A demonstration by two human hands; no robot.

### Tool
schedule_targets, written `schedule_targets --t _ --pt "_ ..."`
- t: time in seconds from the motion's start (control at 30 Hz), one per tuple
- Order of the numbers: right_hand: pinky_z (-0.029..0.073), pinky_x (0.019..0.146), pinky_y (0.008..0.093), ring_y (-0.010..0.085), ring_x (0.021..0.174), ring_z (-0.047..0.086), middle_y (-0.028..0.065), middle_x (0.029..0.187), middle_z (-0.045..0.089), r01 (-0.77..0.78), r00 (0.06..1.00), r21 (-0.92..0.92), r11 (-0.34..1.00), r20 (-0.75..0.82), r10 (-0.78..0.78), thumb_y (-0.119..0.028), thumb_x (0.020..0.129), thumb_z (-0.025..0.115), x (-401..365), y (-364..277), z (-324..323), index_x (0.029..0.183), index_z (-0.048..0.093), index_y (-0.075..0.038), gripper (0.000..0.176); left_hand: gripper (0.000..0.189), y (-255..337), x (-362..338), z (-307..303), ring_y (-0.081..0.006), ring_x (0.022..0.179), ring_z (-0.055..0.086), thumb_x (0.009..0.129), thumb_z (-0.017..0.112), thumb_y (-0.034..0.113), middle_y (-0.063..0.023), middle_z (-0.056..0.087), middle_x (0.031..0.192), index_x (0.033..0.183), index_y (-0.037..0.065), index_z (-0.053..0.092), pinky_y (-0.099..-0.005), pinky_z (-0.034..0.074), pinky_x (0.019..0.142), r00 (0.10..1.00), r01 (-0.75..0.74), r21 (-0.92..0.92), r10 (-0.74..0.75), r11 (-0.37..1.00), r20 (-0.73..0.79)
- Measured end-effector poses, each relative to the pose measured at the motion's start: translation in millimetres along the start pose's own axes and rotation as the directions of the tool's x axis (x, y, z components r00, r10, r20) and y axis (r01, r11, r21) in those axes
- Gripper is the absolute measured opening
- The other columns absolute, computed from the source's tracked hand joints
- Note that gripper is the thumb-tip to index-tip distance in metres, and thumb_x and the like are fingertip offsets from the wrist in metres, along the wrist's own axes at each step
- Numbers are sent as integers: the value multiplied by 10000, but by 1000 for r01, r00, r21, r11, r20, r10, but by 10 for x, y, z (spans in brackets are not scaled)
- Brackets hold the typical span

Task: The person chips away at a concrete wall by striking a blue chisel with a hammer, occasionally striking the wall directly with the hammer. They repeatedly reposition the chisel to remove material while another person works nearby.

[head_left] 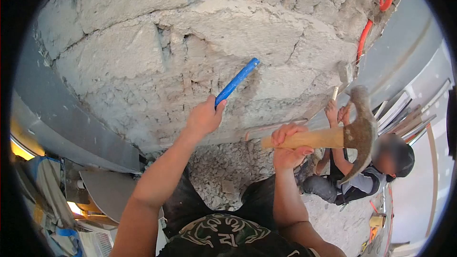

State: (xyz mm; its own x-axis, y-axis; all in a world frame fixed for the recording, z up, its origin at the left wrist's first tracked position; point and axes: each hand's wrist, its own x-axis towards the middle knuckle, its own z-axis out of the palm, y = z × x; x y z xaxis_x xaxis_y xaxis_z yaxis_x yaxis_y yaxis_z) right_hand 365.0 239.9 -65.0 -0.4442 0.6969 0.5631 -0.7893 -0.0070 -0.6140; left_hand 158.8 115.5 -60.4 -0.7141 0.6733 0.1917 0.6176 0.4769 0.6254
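My left hand (pixel 204 116) is closed around the lower part of a blue chisel (pixel 238 81), a straight round bar slanting up to the right in front of the broken wall (pixel 204 43). The chisel's lower end is hidden in the fist. In my right hand (pixel 289 146) is a claw hammer (pixel 362 133), gripped by its pale wooden handle. Its worn, rusty steel head is off to the right, with the curved claw pointing down. The hammer overlaps a crouching co-worker in this view.
The co-worker (pixel 364 181) crouches at the right, both hands raised by the wall with a light-coloured tool (pixel 335 93). Rubble (pixel 223 176) covers the floor between my legs. Orange conduit (pixel 364 40) hangs at upper right. Long strips (pixel 409 114) lean at right; a grey panel (pixel 107 190) stands lower left.
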Motion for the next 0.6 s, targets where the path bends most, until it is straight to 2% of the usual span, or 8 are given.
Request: schedule_targets --t 0.07,0.17,0.23,0.33,0.47,0.53,0.57,0.6 --pt "412 573 342 188 701 505 76 868 504 41 996 59 997 75 -45 -725 909 492 98 122 27 990 507 -58 672 457 71 -12 6 -471 700 647 1029 464 414 -263 647 725 987 -35 535 -559 496 639 1000 -4 -4 4 1000 7" --pt "401 520 333 182 604 481 65 770 489 -69 995 -93 993 -74 62 -694 949 446 183 511 -45 974 507 -63 634 458 131 -31 35 -476 722 650 1031 461 404 -271 647 730 986 -44 544 -555 502 653 1000 5 -7 -5 1000 1" --pt "366 448 288 144 475 448 35 608 459 -544 833 -525 655 -245 496 -591 994 459 249 654 -110 883 502 -68 536 463 120 -21 77 -483 725 645 1027 468 416 -279 641 729 975 -38 546 -564 489 655 1000 26 -30 -26 999 -8" --pt "359 410 325 185 423 390 40 587 421 -556 831 -531 640 -351 431 -633 1008 371 271 560 -260 948 506 -72 581 469 98 6 103 -491 733 642 1023 476 427 -289 638 736 971 -33 552 -573 481 665 998 50 -27 -51 998 -34" --pt "376 438 291 150 466 446 44 602 469 -411 886 -238 880 -332 324 -625 1006 388 241 164 -107 893 496 -73 573 476 127 -12 116 -495 756 648 1020 482 425 -297 646 758 982 -44 560 -573 494 690 998 66 -65 -67 996 -15" --pt "411 493 326 182 537 483 74 684 504 -91 990 157 983 -95 106 -663 961 466 333 41 -60 938 494 -71 594 477 159 -17 140 -483 776 660 1022 468 423 -285 661 779 997 -44 561 -565 509 713 995 101 -55 -100 993 21" --pt "411 493 326 182 537 483 74 684 504 -90 990 158 983 -95 106 -663 961 466 390 1 12 938 494 -71 594 478 174 -2 142 -471 796 672 1024 454 422 -274 675 800 1011 -43 563 -558 524 736 991 129 -48 -127 990 45" --pt "418 516 341 194 563 488 87 716 510 50 999 158 986 -9 -49 -640 944 507 449 -38 104 963 492 -65 576 478 179 -1 146 -471 796 672 1024 454 422 -274 675 800 1011 -43 563 -558 524 736 991 129 -48 -127 991 44"
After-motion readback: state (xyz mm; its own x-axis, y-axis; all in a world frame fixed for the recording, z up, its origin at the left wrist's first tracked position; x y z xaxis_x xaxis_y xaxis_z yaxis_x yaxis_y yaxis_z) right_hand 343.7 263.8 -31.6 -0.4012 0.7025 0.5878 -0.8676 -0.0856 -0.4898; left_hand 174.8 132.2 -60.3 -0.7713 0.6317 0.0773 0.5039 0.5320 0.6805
